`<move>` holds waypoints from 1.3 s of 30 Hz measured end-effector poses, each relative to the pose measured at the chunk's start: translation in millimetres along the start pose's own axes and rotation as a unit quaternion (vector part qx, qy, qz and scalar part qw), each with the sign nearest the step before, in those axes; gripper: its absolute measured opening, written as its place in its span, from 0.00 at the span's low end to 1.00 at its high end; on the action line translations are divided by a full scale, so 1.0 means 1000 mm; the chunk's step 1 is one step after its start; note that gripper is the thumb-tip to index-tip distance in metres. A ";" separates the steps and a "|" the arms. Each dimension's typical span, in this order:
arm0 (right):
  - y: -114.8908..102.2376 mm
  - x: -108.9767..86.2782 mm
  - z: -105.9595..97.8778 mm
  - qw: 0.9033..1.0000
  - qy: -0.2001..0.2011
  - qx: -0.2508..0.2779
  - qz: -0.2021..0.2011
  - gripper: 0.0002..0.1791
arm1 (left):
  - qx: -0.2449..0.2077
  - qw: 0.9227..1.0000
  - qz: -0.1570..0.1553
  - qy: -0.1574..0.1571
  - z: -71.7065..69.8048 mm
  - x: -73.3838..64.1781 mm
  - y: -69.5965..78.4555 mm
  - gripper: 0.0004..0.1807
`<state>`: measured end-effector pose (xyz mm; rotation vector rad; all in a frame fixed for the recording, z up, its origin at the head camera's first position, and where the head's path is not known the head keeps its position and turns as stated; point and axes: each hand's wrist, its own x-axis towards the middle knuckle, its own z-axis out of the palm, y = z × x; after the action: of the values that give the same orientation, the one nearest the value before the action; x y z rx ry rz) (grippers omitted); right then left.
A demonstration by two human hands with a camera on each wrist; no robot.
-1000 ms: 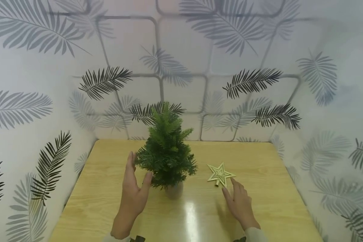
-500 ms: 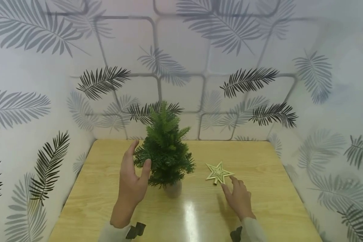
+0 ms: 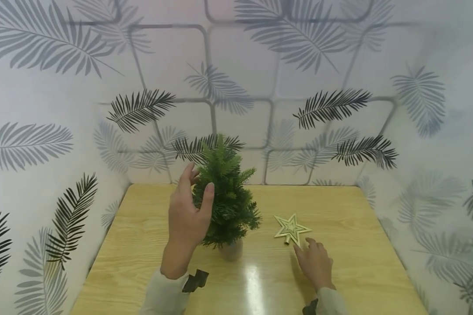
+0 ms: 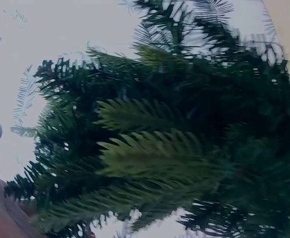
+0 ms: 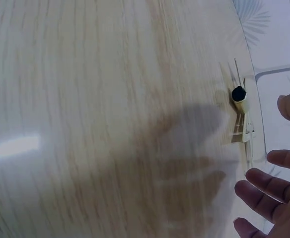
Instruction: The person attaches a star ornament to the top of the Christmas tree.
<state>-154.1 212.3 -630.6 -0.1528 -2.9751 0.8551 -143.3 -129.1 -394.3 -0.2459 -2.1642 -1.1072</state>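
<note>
A small artificial Christmas tree [image 3: 224, 197] stands upright in a pale round pot [image 3: 231, 250]. My left hand [image 3: 189, 214] is raised at the tree's left side, fingers up and thumb apart; whether it touches the branches I cannot tell. Green tree branches [image 4: 150, 153] fill most of the left wrist view, with part of the hand at its left edge. A gold star topper [image 3: 291, 228] with a short socket lies to the right of the tree. Just in front of the star is my right hand [image 3: 315, 264], fingers loosely bent and holding nothing. The socket [image 5: 239, 96] faces the right wrist camera.
Both things are on a light wooden table [image 3: 354, 262], which reflects a bright streak of light. Behind it and at both sides rise walls [image 3: 240, 65] with a printed leaf pattern. The tree's pot stands left of the table's middle.
My left hand has risen along the tree's left side, from its lower branches toward the upper ones. The right hand stays close to the star, its fingers slightly more bent. The star lies still.
</note>
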 end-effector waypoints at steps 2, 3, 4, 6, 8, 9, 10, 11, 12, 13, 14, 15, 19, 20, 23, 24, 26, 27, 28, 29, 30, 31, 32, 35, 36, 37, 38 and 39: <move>0.000 0.001 0.002 1.000 0.002 0.001 0.009 0.35 | 0.018 1.000 -0.010 0.002 -0.001 0.003 0.004 0.35; 0.000 0.002 0.003 1.000 0.003 -0.001 0.011 0.35 | 0.026 1.000 -0.011 0.004 -0.001 0.005 0.006 0.35; 0.001 0.003 0.004 1.000 0.005 -0.005 0.012 0.35 | 0.034 0.999 -0.010 0.004 -0.001 0.007 0.008 0.35; 0.001 0.005 0.005 1.000 0.011 -0.013 0.010 0.35 | 0.045 0.999 -0.001 0.005 -0.002 0.011 0.010 0.35; 0.002 0.009 0.006 1.000 0.015 -0.018 0.007 0.35 | 0.050 0.999 0.009 0.005 -0.002 0.016 0.012 0.36; 0.003 0.011 0.006 1.000 0.016 -0.019 0.007 0.36 | 0.050 0.999 0.015 0.006 -0.001 0.019 0.013 0.36; 0.004 0.012 0.007 1.000 0.016 -0.018 0.008 0.36 | 0.047 0.999 0.018 0.005 0.000 0.021 0.015 0.35; 0.006 0.014 0.007 1.000 0.014 -0.016 0.013 0.36 | 0.042 0.999 0.021 0.004 0.001 0.023 0.016 0.35; 0.008 0.015 0.007 1.000 0.012 -0.013 0.016 0.36 | 0.037 0.999 0.024 0.002 0.002 0.025 0.018 0.34; 0.009 0.016 0.007 1.000 0.009 -0.008 0.022 0.37 | 0.033 0.999 0.026 0.001 0.004 0.028 0.020 0.34; 0.011 0.017 0.006 1.000 0.007 -0.004 0.026 0.37 | 0.028 0.999 0.028 -0.001 0.005 0.030 0.022 0.33; 0.012 0.017 0.006 1.000 0.005 -0.002 0.029 0.37 | 0.022 0.999 0.031 -0.002 0.006 0.032 0.023 0.32; 0.012 0.020 0.006 0.999 0.002 0.011 0.032 0.38 | 0.016 0.999 0.042 -0.002 0.008 0.039 0.028 0.30; 0.011 0.020 0.005 0.999 0.001 0.013 0.031 0.38 | 0.016 0.999 0.045 -0.001 0.007 0.041 0.028 0.29; 0.007 0.023 0.004 0.999 -0.004 0.018 0.037 0.37 | 0.014 0.999 0.049 -0.003 0.007 0.045 0.029 0.26; 0.006 0.025 0.003 0.999 -0.004 0.018 0.039 0.37 | 0.012 0.999 0.048 -0.005 0.007 0.047 0.029 0.25; 0.002 0.027 0.003 0.999 -0.006 0.020 0.045 0.37 | 0.005 0.999 0.047 -0.007 0.007 0.051 0.029 0.24; 0.001 0.029 0.003 0.998 -0.006 0.023 0.050 0.37 | 0.002 0.999 0.045 -0.007 0.007 0.053 0.029 0.23; -0.001 0.030 0.004 0.998 -0.009 0.026 0.058 0.39 | 0.001 0.999 0.042 -0.007 0.008 0.055 0.029 0.23; -0.002 0.030 0.005 0.997 -0.013 0.028 0.067 0.40 | 0.000 0.999 0.041 -0.007 0.009 0.057 0.029 0.23; -0.003 0.031 0.007 0.996 -0.017 0.031 0.077 0.42 | 0.001 0.999 0.042 -0.009 0.010 0.058 0.028 0.24; -0.004 0.031 0.010 0.995 -0.021 0.032 0.090 0.44 | 0.003 0.999 0.043 -0.012 0.012 0.060 0.028 0.24; -0.005 0.031 0.012 0.994 -0.025 0.030 0.105 0.45 | 0.005 0.999 0.043 -0.016 0.013 0.061 0.028 0.24; -0.007 0.031 0.021 0.989 -0.034 0.013 0.146 0.48 | 0.015 0.998 0.050 -0.027 0.019 0.063 0.026 0.25; -0.008 0.033 0.023 0.988 -0.036 0.005 0.153 0.48 | 0.016 0.998 0.051 -0.028 0.020 0.063 0.025 0.25; -0.009 0.034 0.024 0.987 -0.038 -0.003 0.158 0.49 | 0.015 0.998 0.050 -0.028 0.021 0.063 0.025 0.25; -0.011 0.036 0.025 0.986 -0.042 -0.008 0.160 0.49 | 0.014 0.998 0.049 -0.026 0.022 0.064 0.025 0.25; -0.013 0.039 0.025 0.986 -0.046 -0.012 0.159 0.49 | 0.015 0.998 0.048 -0.024 0.022 0.065 0.024 0.24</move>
<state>-195.2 191.8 -644.6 -0.6211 -3.0980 0.8736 -192.0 -105.5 -345.2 -0.3624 -2.1844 -1.0239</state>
